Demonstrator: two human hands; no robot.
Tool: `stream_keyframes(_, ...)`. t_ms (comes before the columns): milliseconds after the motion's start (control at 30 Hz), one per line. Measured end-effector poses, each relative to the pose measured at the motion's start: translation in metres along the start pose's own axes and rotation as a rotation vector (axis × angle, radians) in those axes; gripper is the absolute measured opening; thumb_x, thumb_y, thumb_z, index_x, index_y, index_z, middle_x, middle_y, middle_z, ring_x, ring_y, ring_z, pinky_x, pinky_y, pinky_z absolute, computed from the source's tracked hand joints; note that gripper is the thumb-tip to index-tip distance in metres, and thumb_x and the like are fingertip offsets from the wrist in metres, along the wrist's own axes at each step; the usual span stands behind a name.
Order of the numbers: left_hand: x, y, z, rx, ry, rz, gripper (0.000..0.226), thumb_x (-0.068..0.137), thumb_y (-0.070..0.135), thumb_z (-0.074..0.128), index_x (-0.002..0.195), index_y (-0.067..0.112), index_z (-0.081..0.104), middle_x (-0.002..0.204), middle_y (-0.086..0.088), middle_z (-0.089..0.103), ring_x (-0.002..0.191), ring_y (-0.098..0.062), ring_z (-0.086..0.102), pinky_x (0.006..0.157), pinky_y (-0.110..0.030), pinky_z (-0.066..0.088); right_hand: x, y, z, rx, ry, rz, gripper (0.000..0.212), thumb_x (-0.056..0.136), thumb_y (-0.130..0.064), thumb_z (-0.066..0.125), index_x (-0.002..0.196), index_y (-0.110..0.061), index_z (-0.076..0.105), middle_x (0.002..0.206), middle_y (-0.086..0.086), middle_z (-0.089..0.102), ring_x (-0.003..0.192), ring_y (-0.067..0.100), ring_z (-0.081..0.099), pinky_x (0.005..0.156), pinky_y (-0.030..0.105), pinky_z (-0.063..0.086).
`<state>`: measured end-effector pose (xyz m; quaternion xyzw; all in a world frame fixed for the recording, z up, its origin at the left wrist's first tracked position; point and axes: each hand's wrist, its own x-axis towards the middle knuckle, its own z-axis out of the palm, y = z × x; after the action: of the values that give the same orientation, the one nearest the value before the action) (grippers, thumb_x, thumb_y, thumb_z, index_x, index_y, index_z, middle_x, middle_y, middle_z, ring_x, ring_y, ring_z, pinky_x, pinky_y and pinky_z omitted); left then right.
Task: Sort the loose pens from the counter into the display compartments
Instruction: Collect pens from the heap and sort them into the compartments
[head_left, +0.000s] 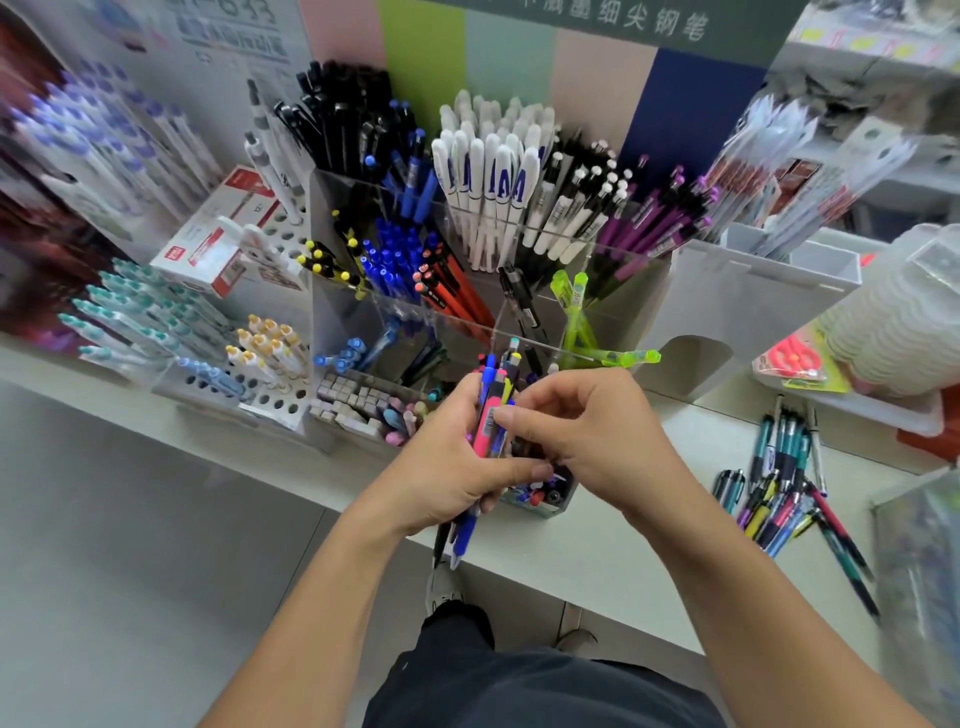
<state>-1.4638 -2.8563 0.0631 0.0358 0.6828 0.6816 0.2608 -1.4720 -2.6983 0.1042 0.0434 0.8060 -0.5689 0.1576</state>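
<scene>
The clear display (498, 291) rises in front of me with its compartments packed by kind: black pens at the back, white ones beside them, blue and orange in the middle row. On the pale surface (613, 530) to my right, well apart from both hands, lies the loose heap of pens (789, 499), still unsorted. I judge I am partway through, picking one pen out of a handful to file it. My left hand (447, 467) is curled round a bundle of pens (491, 415), tips pointing up toward the display. My right hand (576, 431) reaches in from the side, its fingertips (506, 414) pinching at a pink pen (487, 431) in the bundle. Next I need to draw that one free without spilling the rest, then find the compartment that matches it.
</scene>
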Motion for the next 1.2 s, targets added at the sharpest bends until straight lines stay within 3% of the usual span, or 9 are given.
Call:
stream_keyframes(167, -0.008, -0.002, -0.005, -0.106, 0.005, -0.031, 0.023, 0.097, 0.013, 0.062, 0.116, 0.015, 0.048, 0.069, -0.006, 0.056, 0.051, -0.018, 0.054, 0.042, -0.029, 0.047, -0.003, 0.006, -0.012, 0.243, -0.057, 0.064, 0.004, 0.088, -0.005, 0.073, 0.084, -0.005, 0.075, 0.068, 0.008, 0.067, 0.058, 0.012, 0.054, 0.056, 0.022, 0.043)
stream_keyframes(333, -0.012, -0.011, -0.005, -0.213, 0.162, -0.034, 0.017, 0.102, 0.015, 0.054, 0.118, 0.013, 0.057, 0.066, 0.000, 0.058, 0.047, -0.018, 0.054, 0.039, -0.027, 0.043, -0.016, -0.007, -0.039, 0.382, 0.104, -0.137, 0.012, 0.093, 0.003, 0.062, 0.088, -0.007, 0.067, 0.073, 0.007, 0.069, 0.065, 0.015, 0.065, 0.054, 0.023, 0.049)
stream_keyframes(500, -0.024, -0.024, -0.021, -0.294, 0.220, -0.044, 0.023, 0.099, 0.010, 0.060, 0.120, 0.016, 0.069, 0.074, -0.010, 0.060, 0.042, -0.017, 0.046, 0.037, -0.023, 0.035, -0.018, -0.020, -0.044, 0.101, 0.271, -0.346, 0.024, 0.100, 0.002, 0.051, 0.092, -0.016, 0.063, 0.076, 0.009, 0.070, 0.056, 0.015, 0.055, 0.048, 0.025, 0.043)
stream_keyframes(567, -0.029, -0.022, -0.025, -0.359, 0.133, -0.027, 0.026, 0.095, 0.012, 0.059, 0.117, 0.019, 0.072, 0.073, -0.011, 0.058, 0.040, -0.016, 0.041, 0.035, -0.020, 0.031, -0.008, -0.021, -0.023, -0.089, 0.151, -0.317, 0.024, 0.100, -0.003, 0.051, 0.097, -0.019, 0.070, 0.069, 0.007, 0.063, 0.053, 0.012, 0.048, 0.048, 0.023, 0.039)
stream_keyframes(667, -0.035, -0.013, -0.031, -0.376, 0.003, -0.031, 0.023, 0.091, 0.017, 0.051, 0.096, 0.020, 0.073, 0.071, -0.011, 0.057, 0.038, -0.013, 0.039, 0.035, -0.018, 0.029, 0.009, -0.027, 0.003, -0.101, -0.199, -0.224, 0.017, 0.097, -0.009, 0.064, 0.110, -0.010, 0.073, 0.072, 0.010, 0.064, 0.051, 0.001, 0.052, 0.051, 0.011, 0.040)
stream_keyframes(800, -0.040, -0.002, -0.048, -0.331, -0.109, -0.085, 0.016, 0.094, 0.020, 0.047, 0.099, 0.006, 0.052, 0.071, -0.009, 0.055, 0.041, -0.013, 0.039, 0.036, -0.019, 0.030, 0.028, -0.040, 0.007, -0.107, -0.455, -0.089, 0.012, 0.093, -0.015, 0.070, 0.102, -0.008, 0.075, 0.067, 0.020, 0.053, 0.047, 0.011, 0.038, 0.041, 0.016, 0.029)
stream_keyframes(867, -0.041, -0.001, -0.054, -0.267, -0.136, -0.092, 0.013, 0.095, 0.020, 0.047, 0.096, 0.007, 0.049, 0.074, -0.008, 0.055, 0.044, -0.013, 0.040, 0.038, -0.020, 0.031, 0.035, -0.046, 0.006, -0.168, -0.496, -0.067, 0.010, 0.091, -0.016, 0.072, 0.097, -0.009, 0.076, 0.069, 0.026, 0.058, 0.053, 0.021, 0.042, 0.043, 0.019, 0.031)
stream_keyframes(1000, -0.043, -0.002, -0.053, -0.183, -0.144, -0.076, 0.019, 0.096, 0.021, 0.048, 0.100, 0.003, 0.050, 0.081, -0.008, 0.054, 0.053, -0.016, 0.045, 0.044, -0.026, 0.037, 0.040, -0.054, 0.005, -0.354, -0.499, -0.098, 0.008, 0.090, -0.019, 0.074, 0.092, -0.011, 0.077, 0.054, 0.001, 0.058, 0.044, 0.013, 0.042, 0.039, 0.019, 0.034)
stream_keyframes(1200, -0.049, -0.002, -0.056, -0.028, -0.116, -0.020, 0.006, 0.100, 0.012, 0.051, 0.098, 0.015, 0.047, 0.080, -0.002, 0.057, 0.053, -0.013, 0.045, 0.045, -0.025, 0.037, 0.046, -0.064, 0.011, -0.447, -0.576, 0.023, 0.012, 0.091, -0.016, 0.074, 0.096, -0.005, 0.076, 0.058, 0.010, 0.054, 0.037, 0.010, 0.041, 0.034, 0.019, 0.037)
